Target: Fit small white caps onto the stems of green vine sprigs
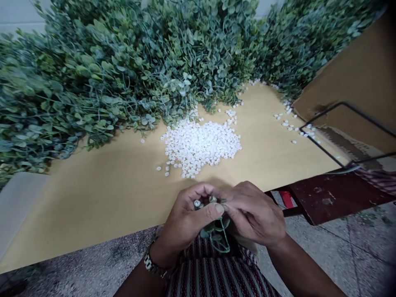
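Note:
Near the table's front edge, my left hand (pixel 193 216) is closed on a green leafy sprig (pixel 221 237), its thumb pressed over the stems. Small white round pieces show on stem ends between its fingers. My right hand (pixel 258 212) pinches at the sprig's stems, its fingertips beside my left thumb; what lies between those fingertips is too small to make out clearly. Leaves and a looped stem hang below both hands. Beyond them, a pile of small white round pieces (pixel 201 144) lies on the tan table (pixel 108 189).
A thick mass of green artificial foliage (pixel 123 62) lines the back. At the right stand a cardboard piece (pixel 355 82) and a black wire frame (pixel 328 109). Loose white pieces lie nearby. A dark red stool (pixel 334 198) is beside the table's front right.

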`<action>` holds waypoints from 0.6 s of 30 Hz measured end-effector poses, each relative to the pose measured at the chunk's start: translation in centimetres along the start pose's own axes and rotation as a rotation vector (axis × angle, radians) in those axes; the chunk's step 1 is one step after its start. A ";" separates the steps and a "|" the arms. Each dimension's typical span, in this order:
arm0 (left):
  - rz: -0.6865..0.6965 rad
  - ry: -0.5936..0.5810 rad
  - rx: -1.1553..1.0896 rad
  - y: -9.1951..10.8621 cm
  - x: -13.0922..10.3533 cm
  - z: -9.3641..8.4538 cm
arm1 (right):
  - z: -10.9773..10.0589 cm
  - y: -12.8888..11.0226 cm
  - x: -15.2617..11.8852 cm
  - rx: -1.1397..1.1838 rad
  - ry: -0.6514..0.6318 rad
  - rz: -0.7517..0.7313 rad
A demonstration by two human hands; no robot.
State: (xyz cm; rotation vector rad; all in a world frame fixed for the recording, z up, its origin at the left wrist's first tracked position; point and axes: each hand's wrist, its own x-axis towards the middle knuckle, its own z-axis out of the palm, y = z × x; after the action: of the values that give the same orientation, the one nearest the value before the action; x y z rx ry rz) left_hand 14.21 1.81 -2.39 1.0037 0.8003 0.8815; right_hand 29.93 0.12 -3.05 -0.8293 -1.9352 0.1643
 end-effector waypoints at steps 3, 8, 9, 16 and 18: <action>-0.067 -0.043 -0.135 0.0 -0.1 -0.4 | 0.4 0.2 -0.1 -0.009 0.041 -0.057; -0.089 0.019 -0.172 0.6 0.0 -0.5 | 0.6 0.9 -0.3 0.086 -0.007 -0.049; -0.070 0.011 -0.139 0.6 0.0 -0.5 | 0.6 1.0 -0.2 0.096 -0.019 -0.059; 0.049 -0.024 -0.086 0.6 0.0 -1.2 | 0.4 1.8 1.7 0.284 -0.082 -0.056; 0.072 0.003 -0.032 0.9 -0.1 -1.7 | 0.4 3.0 2.4 0.208 -0.063 -0.004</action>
State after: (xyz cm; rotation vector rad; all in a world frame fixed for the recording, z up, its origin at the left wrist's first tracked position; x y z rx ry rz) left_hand 12.48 2.56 -2.09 1.0085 0.7545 0.9549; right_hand 30.41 3.97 -2.80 -0.6886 -1.9395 0.3866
